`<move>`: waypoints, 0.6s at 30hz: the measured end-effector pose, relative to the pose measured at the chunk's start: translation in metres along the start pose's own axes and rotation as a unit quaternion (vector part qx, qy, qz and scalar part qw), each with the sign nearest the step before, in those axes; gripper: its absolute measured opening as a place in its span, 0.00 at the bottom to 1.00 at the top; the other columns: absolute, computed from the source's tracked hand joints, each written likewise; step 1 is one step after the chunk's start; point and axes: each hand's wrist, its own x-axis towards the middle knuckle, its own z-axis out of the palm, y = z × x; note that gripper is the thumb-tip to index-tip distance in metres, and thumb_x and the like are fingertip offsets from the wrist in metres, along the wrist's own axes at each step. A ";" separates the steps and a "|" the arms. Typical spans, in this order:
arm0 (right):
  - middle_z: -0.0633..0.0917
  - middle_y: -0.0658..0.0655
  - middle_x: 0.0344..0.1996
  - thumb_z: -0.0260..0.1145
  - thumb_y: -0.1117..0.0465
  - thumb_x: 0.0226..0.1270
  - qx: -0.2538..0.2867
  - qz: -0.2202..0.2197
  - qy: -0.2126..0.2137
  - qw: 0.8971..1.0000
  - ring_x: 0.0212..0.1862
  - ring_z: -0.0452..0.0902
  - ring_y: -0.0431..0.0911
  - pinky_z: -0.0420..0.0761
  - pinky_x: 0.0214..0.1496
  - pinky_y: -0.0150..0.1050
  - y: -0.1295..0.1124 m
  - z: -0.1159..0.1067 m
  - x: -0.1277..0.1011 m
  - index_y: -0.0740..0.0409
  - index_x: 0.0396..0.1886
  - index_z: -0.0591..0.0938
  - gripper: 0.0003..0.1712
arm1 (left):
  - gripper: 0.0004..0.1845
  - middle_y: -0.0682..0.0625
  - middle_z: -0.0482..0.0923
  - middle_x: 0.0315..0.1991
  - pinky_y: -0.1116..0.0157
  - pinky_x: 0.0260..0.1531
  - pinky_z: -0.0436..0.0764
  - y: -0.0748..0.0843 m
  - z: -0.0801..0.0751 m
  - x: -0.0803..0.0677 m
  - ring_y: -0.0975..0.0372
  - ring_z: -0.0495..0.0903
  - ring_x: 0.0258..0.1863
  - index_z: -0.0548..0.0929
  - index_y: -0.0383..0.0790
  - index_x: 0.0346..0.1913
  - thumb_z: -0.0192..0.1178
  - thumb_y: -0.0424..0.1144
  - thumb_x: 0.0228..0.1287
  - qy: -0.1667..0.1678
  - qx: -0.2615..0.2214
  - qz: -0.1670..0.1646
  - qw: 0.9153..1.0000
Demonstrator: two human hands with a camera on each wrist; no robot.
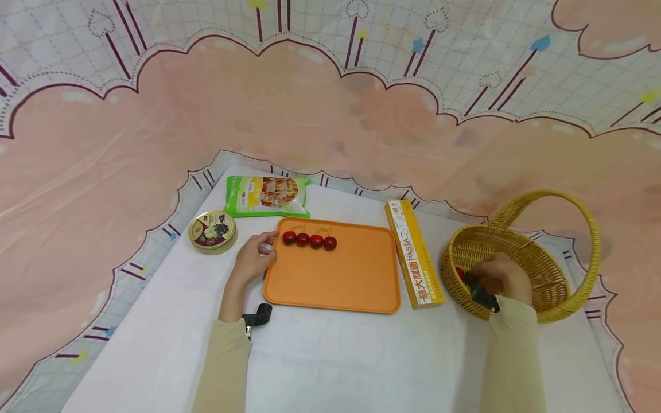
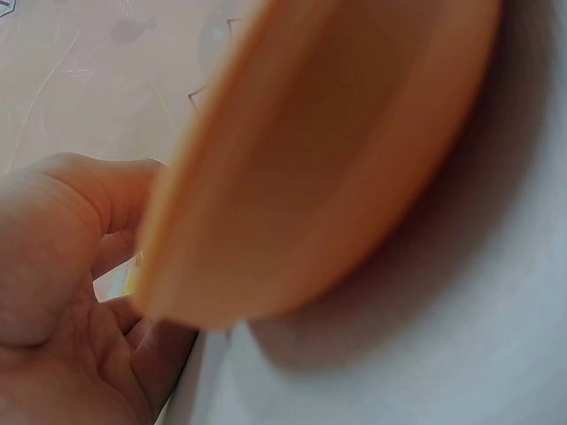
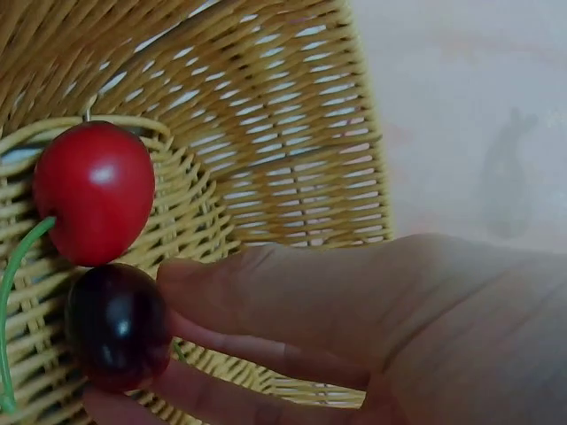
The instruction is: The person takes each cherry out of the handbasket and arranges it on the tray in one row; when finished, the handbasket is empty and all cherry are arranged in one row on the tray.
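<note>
An orange tray (image 1: 335, 281) lies at the middle of the table, with several red cherries (image 1: 310, 240) in a row along its far left. My left hand (image 1: 267, 244) holds the tray's left rim; in the left wrist view the thumb and palm of that hand (image 2: 133, 266) close around the tray edge (image 2: 292, 177). My right hand (image 1: 477, 276) reaches inside the yellow wicker basket (image 1: 547, 269). There its fingers (image 3: 266, 292) pinch a dark cherry (image 3: 115, 323), and a bright red cherry (image 3: 93, 190) with a green stem lies just above on the weave.
A yellow pasta box (image 1: 413, 252) lies between tray and basket. A round tin (image 1: 212, 230) and a green snack bag (image 1: 267, 195) sit behind the tray's left corner. A white cloth (image 1: 335, 361) covers the table; a pink patterned backdrop hangs behind.
</note>
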 end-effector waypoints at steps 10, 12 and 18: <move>0.86 0.51 0.28 0.66 0.62 0.62 -0.040 -0.011 0.013 0.999 0.30 0.80 0.42 0.82 0.39 0.40 -0.003 0.003 0.006 0.74 0.39 0.86 0.15 | 0.27 0.38 0.75 0.53 0.52 0.48 0.78 -0.002 -0.001 -0.004 0.49 0.78 0.44 0.74 0.37 0.67 0.57 0.31 0.63 0.002 -0.001 0.007 1.000; 0.86 0.50 0.27 0.67 0.62 0.61 -0.031 -0.012 0.024 0.999 0.30 0.80 0.42 0.81 0.38 0.39 -0.003 0.003 0.005 0.73 0.38 0.87 0.15 | 0.27 0.38 0.74 0.53 0.52 0.49 0.78 -0.001 -0.001 -0.003 0.49 0.78 0.45 0.73 0.37 0.67 0.56 0.31 0.63 0.000 -0.001 0.005 1.000; 0.85 0.45 0.30 0.67 0.60 0.65 0.051 -0.024 0.050 0.997 0.33 0.83 0.41 0.82 0.39 0.37 -0.007 0.000 -0.001 0.69 0.43 0.87 0.15 | 0.28 0.38 0.74 0.54 0.53 0.48 0.79 0.000 -0.002 -0.001 0.49 0.78 0.45 0.73 0.37 0.68 0.57 0.32 0.63 -0.004 -0.004 0.002 1.000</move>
